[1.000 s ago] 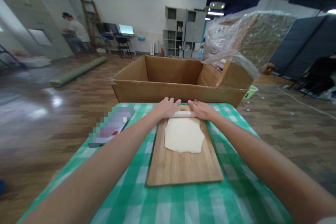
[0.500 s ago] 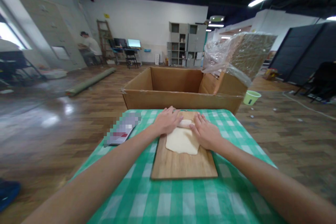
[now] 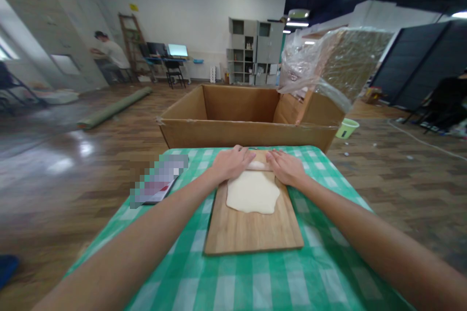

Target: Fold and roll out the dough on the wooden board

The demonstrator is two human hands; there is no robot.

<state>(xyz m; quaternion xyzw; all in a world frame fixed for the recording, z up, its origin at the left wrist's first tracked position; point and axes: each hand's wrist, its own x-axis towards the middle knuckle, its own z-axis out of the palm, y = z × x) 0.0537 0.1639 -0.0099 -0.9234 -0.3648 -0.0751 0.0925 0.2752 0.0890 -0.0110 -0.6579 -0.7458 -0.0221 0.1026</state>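
Note:
A pale sheet of dough (image 3: 253, 194) with an uneven edge lies flat on a wooden cutting board (image 3: 253, 233). Across the dough's far edge rests a light rolling pin (image 3: 260, 165), of which only the middle shows. My left hand (image 3: 233, 162) is closed over the pin's left end, its fingers bent forward. On the right end, my right hand (image 3: 286, 167) holds the pin the same way. Both hands hide the pin's ends and the board's upper sides.
A green checked tablecloth (image 3: 233, 282) covers the table. At its left edge lies a flat, pixelated object (image 3: 160, 180). Beyond the table stands a large open cardboard box (image 3: 233, 131). A light green bucket (image 3: 347, 128) is on the floor, and a person (image 3: 111, 53) sits far left.
The rolling pin and both hands have shifted slightly away from me toward the dough's far edge, baring more dough. The camera view has tilted down a little.

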